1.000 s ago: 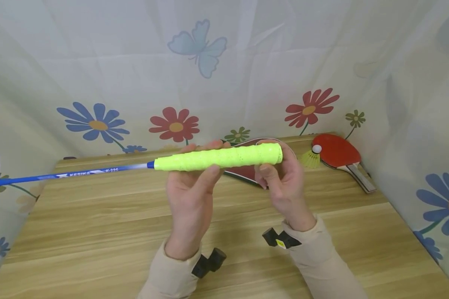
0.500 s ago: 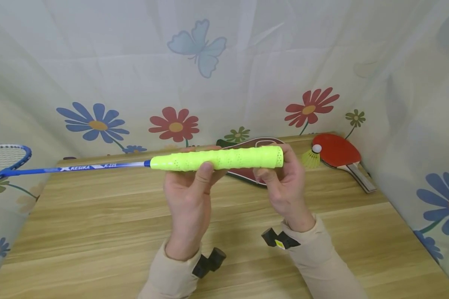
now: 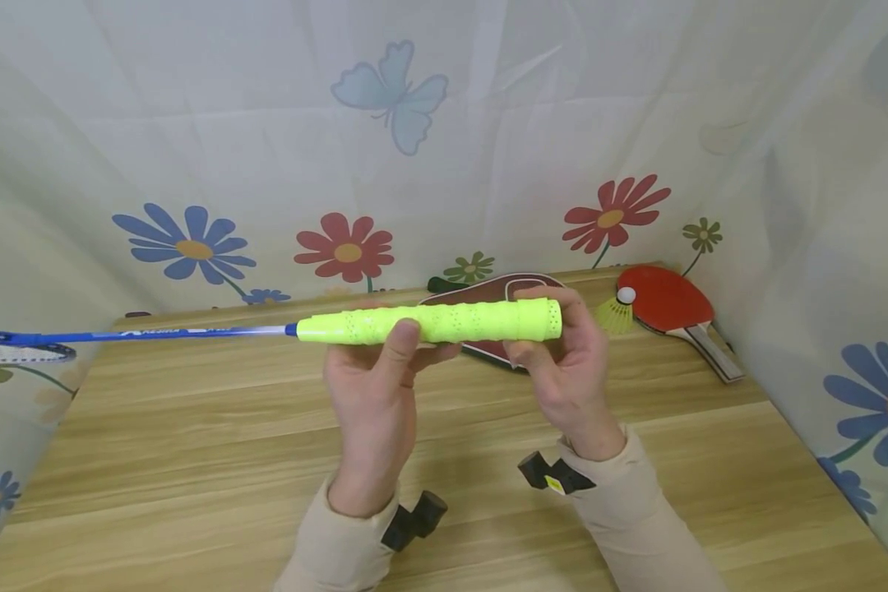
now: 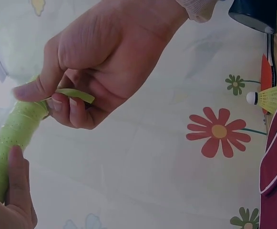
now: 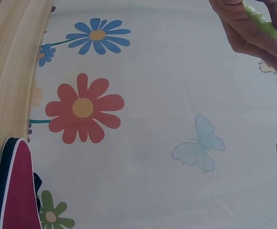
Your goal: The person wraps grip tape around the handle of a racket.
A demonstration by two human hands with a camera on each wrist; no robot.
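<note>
A blue and white badminton racket (image 3: pixel 192 333) is held level above the table, its strung head cut off at the left edge of the head view. Bright yellow-green grip tape (image 3: pixel 444 323) covers its handle in overlapping turns. My left hand (image 3: pixel 373 395) grips the handle from below, thumb across the front. At the butt end, my right hand (image 3: pixel 573 386) pinches the tape between thumb and fingers. In the left wrist view a short loose tape end (image 4: pixel 76 94) sticks out inside the right hand's curled fingers. The right wrist view catches both hands only at its right edge.
A dark red racket cover (image 3: pixel 481 292) lies behind the handle on the wooden table (image 3: pixel 192 460). To its right are a yellow shuttlecock (image 3: pixel 617 312) and a red table tennis bat (image 3: pixel 669 300). A flowered curtain (image 3: pixel 474 164) hangs close behind the table and at both sides.
The racket has turned about its shaft, its head going from upright to nearly edge-on. The handle has dropped slightly. Both hands stay at about the same spots, the left thumb shifting slightly left.
</note>
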